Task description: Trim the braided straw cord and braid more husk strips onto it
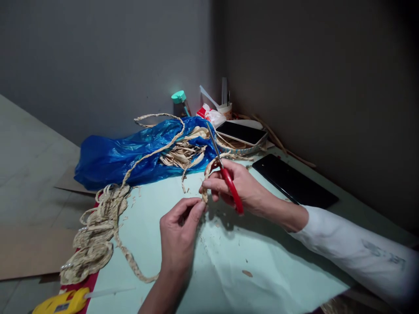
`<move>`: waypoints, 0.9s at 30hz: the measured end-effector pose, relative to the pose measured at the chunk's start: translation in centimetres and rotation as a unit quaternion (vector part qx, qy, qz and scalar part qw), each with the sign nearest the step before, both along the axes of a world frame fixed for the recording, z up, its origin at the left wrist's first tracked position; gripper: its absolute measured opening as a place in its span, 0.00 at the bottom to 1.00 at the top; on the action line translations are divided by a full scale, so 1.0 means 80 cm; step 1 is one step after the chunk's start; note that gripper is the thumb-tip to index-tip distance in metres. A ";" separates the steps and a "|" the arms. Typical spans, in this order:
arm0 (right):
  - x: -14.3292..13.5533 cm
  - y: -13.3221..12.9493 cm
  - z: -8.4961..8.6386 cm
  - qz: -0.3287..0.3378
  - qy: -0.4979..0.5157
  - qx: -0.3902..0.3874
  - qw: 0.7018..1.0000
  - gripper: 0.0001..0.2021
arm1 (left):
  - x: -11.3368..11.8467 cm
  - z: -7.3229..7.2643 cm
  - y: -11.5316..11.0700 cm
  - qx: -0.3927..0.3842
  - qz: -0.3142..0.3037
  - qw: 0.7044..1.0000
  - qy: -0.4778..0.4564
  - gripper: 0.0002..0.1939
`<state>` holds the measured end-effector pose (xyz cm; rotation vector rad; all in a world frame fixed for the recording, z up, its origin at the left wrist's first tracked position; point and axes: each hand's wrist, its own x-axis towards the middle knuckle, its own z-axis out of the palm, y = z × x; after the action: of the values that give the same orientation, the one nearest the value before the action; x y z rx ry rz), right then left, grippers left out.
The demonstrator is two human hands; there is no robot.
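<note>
My left hand pinches the lower end of a short piece of braided straw cord above the pale green sheet. My right hand grips the same cord a little higher with thumb and fingers. Red-handled scissors hang in my right hand too, their blades pointing up and away. A long braided cord runs over the blue plastic bag to looped bundles of braid at the left edge. Dry straw strips show in the bag's opening.
A yellow glue gun lies at the bottom left. A phone and a black flat object are on the right. Behind stand a cup with tools and a turquoise-capped container. Straw scraps dot the pale green sheet.
</note>
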<state>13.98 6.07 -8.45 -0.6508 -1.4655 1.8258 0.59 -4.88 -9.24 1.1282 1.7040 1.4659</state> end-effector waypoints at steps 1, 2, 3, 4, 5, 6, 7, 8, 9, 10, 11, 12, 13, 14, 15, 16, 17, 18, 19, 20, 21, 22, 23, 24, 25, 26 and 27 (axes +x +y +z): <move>0.000 -0.001 0.000 0.014 0.004 0.002 1.000 0.16 | 0.000 0.000 0.001 -0.013 -0.006 0.999 -0.035 0.09; 0.001 -0.001 0.001 0.027 0.009 0.006 1.000 0.17 | 0.000 0.000 0.003 -0.026 -0.015 0.997 -0.072 0.10; 0.003 -0.001 0.001 0.040 0.013 0.009 0.999 0.17 | 0.000 0.000 0.004 -0.039 -0.027 0.993 -0.110 0.12; 0.004 0.000 0.001 0.053 0.016 0.011 0.998 0.16 | -0.001 0.000 0.005 -0.050 -0.039 0.987 -0.145 0.12; 0.006 0.000 0.001 0.067 0.018 0.012 0.998 0.16 | -0.001 0.000 0.005 -0.057 -0.049 0.982 -0.172 0.12; 0.007 0.001 0.001 0.080 0.021 0.013 0.996 0.15 | -0.001 0.000 0.005 -0.058 -0.055 0.979 -0.189 0.11; 0.008 0.001 0.001 0.094 0.025 0.015 0.995 0.14 | -0.002 -0.001 0.005 -0.053 -0.057 0.978 -0.193 0.09; 0.009 0.001 0.002 0.106 0.031 0.019 0.994 0.13 | -0.001 -0.001 0.004 -0.043 -0.053 0.981 -0.184 0.07; 0.010 0.002 0.002 0.116 0.036 0.023 0.992 0.13 | -0.001 -0.001 0.003 -0.030 -0.048 0.985 -0.163 0.06; 0.011 0.002 0.002 0.124 0.040 0.028 0.991 0.12 | -0.001 -0.002 0.002 -0.019 -0.043 0.989 -0.138 0.05; 0.011 0.003 0.003 0.130 0.042 0.035 0.990 0.13 | 0.000 -0.002 0.000 -0.012 -0.040 0.992 -0.116 0.05; 0.012 0.005 0.004 0.133 0.045 0.044 0.989 0.13 | 0.000 -0.002 0.000 -0.014 -0.043 0.994 -0.100 0.05; 0.014 0.007 0.005 0.131 0.049 0.056 0.989 0.14 | 0.000 -0.002 -0.001 -0.024 -0.051 0.994 -0.092 0.06; 0.015 0.009 0.006 0.126 0.055 0.070 0.988 0.14 | 0.000 -0.002 -0.001 -0.039 -0.061 0.993 -0.093 0.07; 0.017 0.013 0.008 0.116 0.062 0.083 0.988 0.14 | 0.000 -0.002 -0.001 -0.055 -0.072 0.991 -0.102 0.08; 0.019 0.016 0.009 0.104 0.069 0.094 0.988 0.14 | -0.001 -0.001 -0.001 -0.069 -0.083 0.988 -0.115 0.09; 0.021 0.020 0.010 0.091 0.074 0.102 0.988 0.14 | -0.001 -0.001 0.000 -0.079 -0.093 0.984 -0.128 0.10; 0.023 0.024 0.010 0.079 0.077 0.106 0.988 0.14 | -0.002 0.000 0.000 -0.084 -0.099 0.982 -0.138 0.10; 0.024 0.028 0.010 0.070 0.076 0.107 0.989 0.15 | -0.003 0.000 0.001 -0.085 -0.099 0.981 -0.143 0.10; 0.025 0.031 0.008 0.060 0.073 0.107 0.990 0.15 | -0.004 0.000 0.002 -0.082 -0.093 0.982 -0.141 0.10; 0.025 0.035 0.005 0.051 0.063 0.104 0.991 0.16 | -0.005 0.000 0.002 -0.077 -0.080 0.985 -0.135 0.10; 0.025 0.038 0.002 0.040 0.045 0.103 0.993 0.16 | -0.006 0.000 0.003 -0.069 -0.062 0.988 -0.127 0.10; 0.024 0.040 -0.002 0.028 0.017 0.104 0.994 0.16 | -0.007 0.000 0.004 -0.059 -0.042 0.990 -0.120 0.10; 0.024 0.043 -0.005 0.014 -0.019 0.110 0.994 0.15 | -0.008 0.000 0.004 -0.047 -0.022 0.992 -0.115 0.09; 0.023 0.044 -0.007 -0.003 -0.060 0.123 0.991 0.14 | -0.009 0.000 0.005 -0.035 -0.004 0.993 -0.114 0.09; 0.023 0.045 -0.009 -0.022 -0.103 0.144 0.984 0.13 | -0.011 0.001 0.006 -0.022 0.013 0.993 -0.113 0.09; 0.022 0.045 -0.009 -0.042 -0.146 0.170 0.974 0.13 | -0.012 0.002 0.006 -0.012 0.027 0.993 -0.113 0.08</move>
<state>15.76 9.70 -9.14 -0.8156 -1.8603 1.4081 -0.36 -4.38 -9.12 0.8726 1.6006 1.5399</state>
